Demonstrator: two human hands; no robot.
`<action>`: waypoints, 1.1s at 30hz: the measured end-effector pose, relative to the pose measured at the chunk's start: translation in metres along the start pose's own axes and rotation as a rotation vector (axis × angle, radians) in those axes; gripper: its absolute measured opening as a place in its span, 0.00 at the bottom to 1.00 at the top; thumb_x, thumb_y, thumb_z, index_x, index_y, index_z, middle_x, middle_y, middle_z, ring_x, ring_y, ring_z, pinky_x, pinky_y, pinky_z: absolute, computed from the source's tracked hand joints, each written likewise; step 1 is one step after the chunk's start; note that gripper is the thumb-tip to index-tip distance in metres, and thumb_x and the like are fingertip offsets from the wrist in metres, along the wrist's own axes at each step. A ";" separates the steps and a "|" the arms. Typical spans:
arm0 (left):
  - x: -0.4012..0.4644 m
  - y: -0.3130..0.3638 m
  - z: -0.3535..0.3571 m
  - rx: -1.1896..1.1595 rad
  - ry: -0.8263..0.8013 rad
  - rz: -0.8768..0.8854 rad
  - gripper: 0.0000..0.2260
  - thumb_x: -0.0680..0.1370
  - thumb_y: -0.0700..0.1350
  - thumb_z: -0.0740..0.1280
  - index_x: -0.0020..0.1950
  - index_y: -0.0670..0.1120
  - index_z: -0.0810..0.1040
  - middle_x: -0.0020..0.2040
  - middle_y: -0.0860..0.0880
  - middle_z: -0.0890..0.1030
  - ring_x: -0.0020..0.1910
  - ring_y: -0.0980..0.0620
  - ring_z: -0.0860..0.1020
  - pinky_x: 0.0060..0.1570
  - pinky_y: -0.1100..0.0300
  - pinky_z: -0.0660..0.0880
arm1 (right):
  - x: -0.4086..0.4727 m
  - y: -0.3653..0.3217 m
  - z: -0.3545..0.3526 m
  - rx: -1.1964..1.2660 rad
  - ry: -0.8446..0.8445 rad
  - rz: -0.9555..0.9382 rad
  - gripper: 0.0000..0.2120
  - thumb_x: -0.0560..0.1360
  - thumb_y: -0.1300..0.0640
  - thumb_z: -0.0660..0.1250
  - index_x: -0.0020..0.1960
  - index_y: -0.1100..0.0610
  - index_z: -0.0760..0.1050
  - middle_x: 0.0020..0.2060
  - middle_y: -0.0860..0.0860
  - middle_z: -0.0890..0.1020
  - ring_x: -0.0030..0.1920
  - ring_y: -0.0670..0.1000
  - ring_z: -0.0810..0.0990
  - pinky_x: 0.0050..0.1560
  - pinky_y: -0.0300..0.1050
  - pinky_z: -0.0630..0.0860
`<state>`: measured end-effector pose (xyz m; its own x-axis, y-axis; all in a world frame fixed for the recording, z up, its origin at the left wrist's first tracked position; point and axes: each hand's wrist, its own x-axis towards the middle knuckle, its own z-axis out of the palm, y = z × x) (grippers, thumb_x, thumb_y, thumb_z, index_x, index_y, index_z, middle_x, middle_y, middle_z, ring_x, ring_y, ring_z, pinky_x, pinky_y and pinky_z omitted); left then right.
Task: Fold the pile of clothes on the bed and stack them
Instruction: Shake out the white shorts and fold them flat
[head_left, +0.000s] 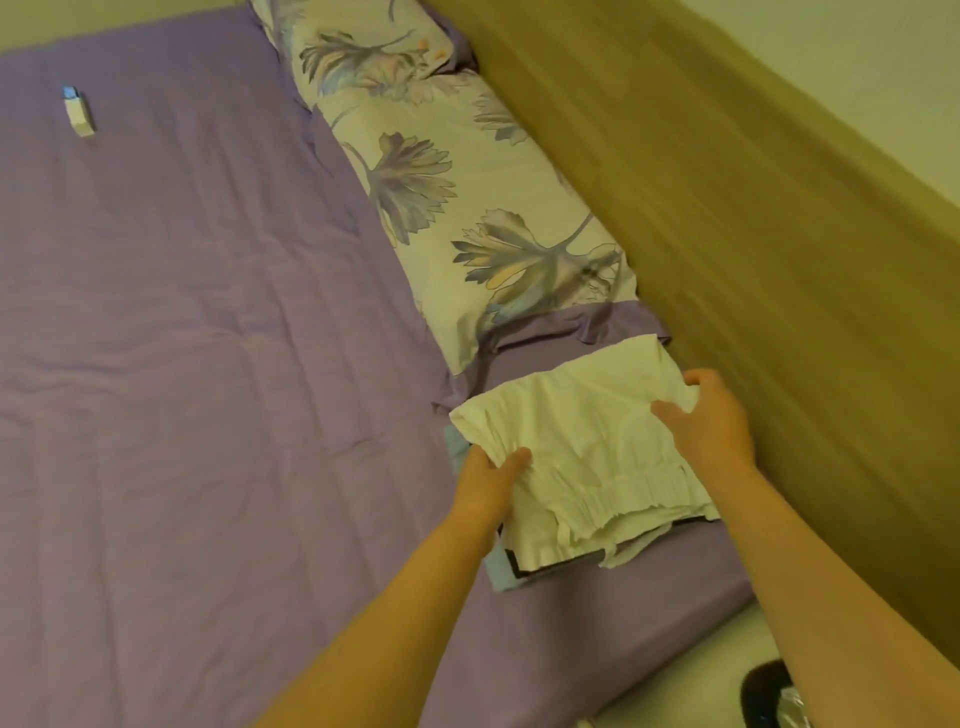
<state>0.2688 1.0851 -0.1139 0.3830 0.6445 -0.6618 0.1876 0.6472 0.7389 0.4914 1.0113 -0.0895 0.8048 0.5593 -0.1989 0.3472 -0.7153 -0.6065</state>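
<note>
A folded white garment (582, 447) with an elastic waistband lies on top of a small stack of folded clothes (511, 569) near the bed's right edge; dark and pale blue layers peek out beneath it. My left hand (491, 480) grips the garment's near left edge, thumb on top. My right hand (709, 418) holds its far right edge, fingers curled over the cloth. The purple bed sheet (208, 364) spreads out to the left.
A floral pillow (441, 171) lies along the wooden headboard (727, 234) at the right. A small white and blue box (78, 111) sits far left on the sheet. Pale floor and a dark object (763, 691) show at bottom right.
</note>
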 end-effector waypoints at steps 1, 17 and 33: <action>0.006 -0.002 0.009 0.024 -0.002 -0.015 0.17 0.79 0.44 0.66 0.66 0.46 0.69 0.62 0.48 0.77 0.60 0.46 0.76 0.60 0.50 0.74 | 0.007 0.006 -0.002 -0.015 -0.004 0.008 0.21 0.74 0.55 0.70 0.63 0.58 0.68 0.52 0.56 0.77 0.45 0.54 0.74 0.41 0.52 0.75; 0.050 -0.057 0.032 1.517 0.060 0.481 0.34 0.72 0.72 0.38 0.74 0.61 0.33 0.72 0.52 0.25 0.68 0.47 0.21 0.68 0.42 0.26 | -0.008 0.078 0.070 -0.492 -0.294 -0.134 0.39 0.67 0.24 0.38 0.75 0.36 0.40 0.77 0.49 0.38 0.76 0.54 0.34 0.72 0.64 0.37; -0.003 -0.012 -0.031 1.384 -0.246 0.173 0.22 0.82 0.53 0.54 0.76 0.48 0.59 0.70 0.45 0.69 0.67 0.44 0.69 0.62 0.50 0.70 | -0.064 -0.003 0.073 -0.466 -0.263 -0.195 0.24 0.80 0.42 0.53 0.72 0.52 0.66 0.73 0.52 0.65 0.76 0.55 0.51 0.74 0.57 0.48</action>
<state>0.2370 1.0876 -0.1247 0.6107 0.4941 -0.6188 0.7896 -0.4398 0.4280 0.4035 1.0086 -0.1313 0.5780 0.7424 -0.3387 0.7013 -0.6642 -0.2590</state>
